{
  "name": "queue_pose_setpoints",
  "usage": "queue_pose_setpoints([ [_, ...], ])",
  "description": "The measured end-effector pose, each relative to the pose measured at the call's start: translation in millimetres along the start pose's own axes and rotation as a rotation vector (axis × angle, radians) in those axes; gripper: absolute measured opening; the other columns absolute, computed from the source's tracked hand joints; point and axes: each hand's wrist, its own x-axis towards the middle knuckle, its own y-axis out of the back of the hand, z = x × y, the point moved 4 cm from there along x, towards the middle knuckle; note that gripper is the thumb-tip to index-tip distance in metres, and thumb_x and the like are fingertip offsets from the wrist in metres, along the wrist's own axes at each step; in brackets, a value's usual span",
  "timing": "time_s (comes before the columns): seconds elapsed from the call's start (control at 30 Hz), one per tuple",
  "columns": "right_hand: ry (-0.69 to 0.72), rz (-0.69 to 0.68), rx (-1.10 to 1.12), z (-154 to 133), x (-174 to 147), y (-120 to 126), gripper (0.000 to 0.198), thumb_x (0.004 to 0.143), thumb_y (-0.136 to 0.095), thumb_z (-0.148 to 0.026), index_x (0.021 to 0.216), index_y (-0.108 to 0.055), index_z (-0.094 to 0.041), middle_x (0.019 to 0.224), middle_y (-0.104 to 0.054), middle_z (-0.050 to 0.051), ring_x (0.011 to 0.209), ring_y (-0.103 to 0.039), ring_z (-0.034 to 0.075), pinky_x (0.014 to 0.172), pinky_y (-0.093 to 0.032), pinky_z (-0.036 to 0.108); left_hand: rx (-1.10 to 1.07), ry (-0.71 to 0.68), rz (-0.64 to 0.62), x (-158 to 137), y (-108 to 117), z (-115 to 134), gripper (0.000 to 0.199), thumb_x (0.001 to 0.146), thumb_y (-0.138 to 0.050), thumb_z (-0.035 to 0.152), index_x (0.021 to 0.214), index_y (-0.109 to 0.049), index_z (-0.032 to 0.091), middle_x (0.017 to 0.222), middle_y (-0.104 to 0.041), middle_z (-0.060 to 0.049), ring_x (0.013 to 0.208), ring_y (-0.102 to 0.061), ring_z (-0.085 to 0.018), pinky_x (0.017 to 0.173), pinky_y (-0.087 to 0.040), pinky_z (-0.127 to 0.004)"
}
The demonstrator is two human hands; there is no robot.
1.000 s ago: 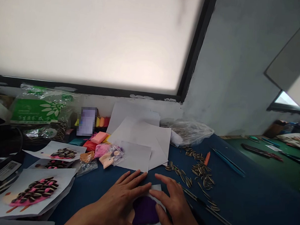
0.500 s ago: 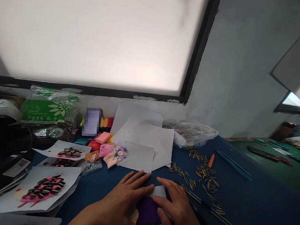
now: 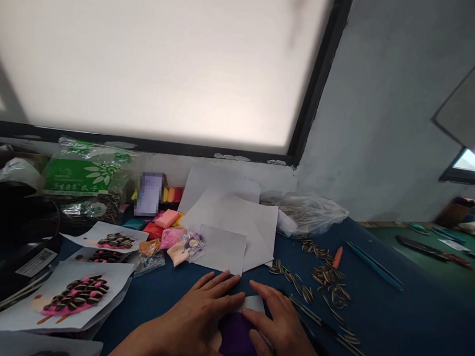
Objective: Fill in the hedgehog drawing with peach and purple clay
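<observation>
Flattened purple modelling clay (image 3: pixel 236 336) lies on a small white paper (image 3: pixel 254 303) at the front of the table. My left hand (image 3: pixel 200 313) rests flat over the paper's left side, fingers stretched out, beside the clay. A bit of pale peach clay (image 3: pixel 216 341) shows at the purple clay's left edge, partly under that hand. From the right, my right hand (image 3: pixel 276 324) touches the purple clay's edge with its fingertips, fingers apart. Neither hand grips anything. Striped sunflower seeds (image 3: pixel 331 282) lie scattered to the right.
Finished seed-and-clay pictures (image 3: pixel 78 299) lie at the left. Wrapped clay pieces (image 3: pixel 172 238) and blank white sheets (image 3: pixel 222 251) sit farther back. A pen (image 3: pixel 333 332), an orange clay stick (image 3: pixel 338 257) and blue tweezers (image 3: pixel 375 265) lie to the right. A green seed bag (image 3: pixel 84 176) leans by the wall.
The whole view has shifted slightly, so things appear a little farther right. Both hands keep nearly the same pose around the purple clay.
</observation>
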Motion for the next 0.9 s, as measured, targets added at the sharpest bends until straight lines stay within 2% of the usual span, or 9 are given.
queue_pose_setpoints([
  [0.23,0.015,-0.003,-0.042,3,0,-3,0.026,0.097,-0.053,-0.031,0.117,-0.068,-0.022,0.138,-0.057,0.017,0.12,-0.059,0.032,0.091,-0.054,0.047,-0.007,-0.019,0.044,1,-2,-4,0.093,0.066,-0.079,0.063,0.145,-0.047,0.026,0.159,-0.028,-0.012,0.146,-0.02,-0.041,0.116,-0.018,-0.063],
  [0.43,0.041,0.018,-0.07,3,1,-5,0.025,0.096,-0.053,-0.031,0.113,-0.069,-0.021,0.132,-0.062,0.018,0.117,-0.062,0.033,0.088,-0.056,0.047,-0.031,-0.04,0.036,-3,1,2,0.091,0.071,-0.075,0.061,0.148,-0.043,0.025,0.159,-0.026,-0.012,0.146,-0.018,-0.041,0.117,-0.019,-0.062],
  [0.53,0.058,0.031,-0.079,2,1,-6,0.026,0.096,-0.053,-0.03,0.115,-0.068,-0.02,0.134,-0.06,0.019,0.118,-0.06,0.034,0.089,-0.056,0.048,-0.024,-0.059,0.008,-4,1,7,0.092,0.073,-0.075,0.059,0.15,-0.039,0.023,0.158,-0.028,-0.011,0.146,-0.021,-0.038,0.118,-0.017,-0.059],
  [0.67,0.043,0.042,-0.071,2,1,-4,0.026,0.095,-0.054,-0.031,0.115,-0.068,-0.022,0.134,-0.06,0.017,0.119,-0.06,0.033,0.09,-0.055,0.046,-0.06,-0.132,0.044,-6,-3,4,0.091,0.077,-0.071,0.061,0.153,-0.033,0.027,0.159,-0.027,-0.007,0.146,-0.023,-0.034,0.121,-0.015,-0.053],
  [0.77,0.03,0.056,-0.028,2,0,-1,0.026,0.095,-0.054,-0.027,0.116,-0.067,-0.021,0.135,-0.06,0.017,0.12,-0.059,0.032,0.092,-0.054,0.046,-0.06,-0.153,0.051,-6,-7,-3,0.094,0.076,-0.071,0.062,0.154,-0.029,0.03,0.16,-0.026,-0.005,0.147,-0.021,-0.035,0.121,-0.015,-0.054],
  [0.9,-0.054,0.099,0.115,6,-4,1,0.035,0.092,-0.043,-0.012,0.121,-0.061,-0.02,0.136,-0.058,0.014,0.122,-0.057,0.028,0.094,-0.052,0.041,-0.047,-0.112,0.018,-3,-9,-4,0.094,0.075,-0.071,0.065,0.152,-0.033,0.029,0.159,-0.026,-0.006,0.146,-0.019,-0.037,0.12,-0.016,-0.056],
])
